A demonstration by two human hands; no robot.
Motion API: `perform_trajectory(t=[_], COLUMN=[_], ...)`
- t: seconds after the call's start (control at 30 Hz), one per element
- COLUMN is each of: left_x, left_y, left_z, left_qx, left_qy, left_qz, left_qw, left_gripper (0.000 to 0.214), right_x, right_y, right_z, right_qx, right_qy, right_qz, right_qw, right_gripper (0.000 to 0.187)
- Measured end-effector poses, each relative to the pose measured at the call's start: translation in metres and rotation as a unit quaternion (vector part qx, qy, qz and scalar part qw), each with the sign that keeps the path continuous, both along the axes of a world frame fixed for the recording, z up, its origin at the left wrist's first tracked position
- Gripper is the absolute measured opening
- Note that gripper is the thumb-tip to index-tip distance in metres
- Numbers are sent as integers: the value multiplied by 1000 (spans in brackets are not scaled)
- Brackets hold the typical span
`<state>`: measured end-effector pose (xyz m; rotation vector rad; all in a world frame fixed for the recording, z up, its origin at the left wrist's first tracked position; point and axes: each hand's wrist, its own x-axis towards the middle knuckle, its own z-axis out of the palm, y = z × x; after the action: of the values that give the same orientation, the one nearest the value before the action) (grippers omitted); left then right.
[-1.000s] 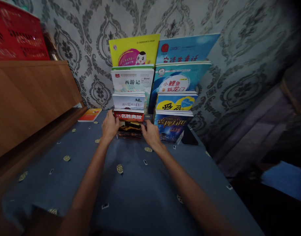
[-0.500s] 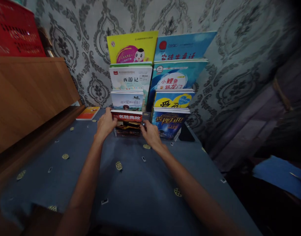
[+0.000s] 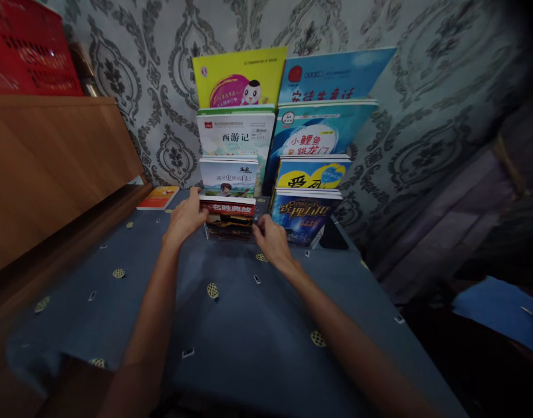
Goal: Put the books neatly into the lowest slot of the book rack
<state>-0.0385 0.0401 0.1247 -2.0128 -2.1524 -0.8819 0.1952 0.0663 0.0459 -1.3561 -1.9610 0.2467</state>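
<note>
A short book with a red title band and dark cover [image 3: 229,208] stands upright at the front of the left stack of books. My left hand [image 3: 186,217] grips its left edge, thumb at the front and the other fingers partly hidden behind. At the right edge of that same book, the curled fingers of my right hand [image 3: 272,239] close in a pinch. Directly behind rises a pale book with a cartoon figure [image 3: 229,177]. Farther back are a white book [image 3: 236,136] and a tall yellow-green book [image 3: 240,78].
Beside my right hand stands a second tiered stack, with a dark blue book [image 3: 303,217] in front. An orange book [image 3: 158,197] lies flat at the left. The patterned blue cloth [image 3: 231,337] covers the table. A wooden cabinet [image 3: 57,168] bears a red basket [image 3: 31,52].
The view has shifted slightly, so the books appear a little farther right. Both hands stay at the sides of the red-banded book; my right fingers sit slightly lower against its edge.
</note>
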Motion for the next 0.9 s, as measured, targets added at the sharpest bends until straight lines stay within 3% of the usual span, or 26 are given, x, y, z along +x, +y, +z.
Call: perform_trajectory(t=[0.2, 0.37, 0.43, 0.57, 0.73, 0.9], left_x=[-9, -46, -66, -97, -126, -166], left_y=[-4, 4, 11, 31, 62, 101], left_z=[5, -6, -17, -51, -89, -102], left_qx=[-49, -128, -174, -252, -249, -228], left_qy=[9, 4, 22, 78, 110, 143], left_qz=[-33, -103, -70, 77, 199, 234], left_qw=[998, 986, 982, 962, 941, 934], left_gripper=[68, 82, 69, 39, 43, 50], right_x=[-21, -50, -62, -87, -110, -112], right_y=[-21, -42, -47, -50, -59, -64], right_z=[-11, -21, -22, -23, -29, -31], right_qx=[-73, -133, -148, -164, -150, -124], right_qy=[-52, -116, -132, -145, -177, -215], right_qz=[57, 129, 148, 179, 221, 277], right_qw=[994, 976, 969, 959, 947, 928], right_gripper=[22, 24, 24, 24, 25, 25])
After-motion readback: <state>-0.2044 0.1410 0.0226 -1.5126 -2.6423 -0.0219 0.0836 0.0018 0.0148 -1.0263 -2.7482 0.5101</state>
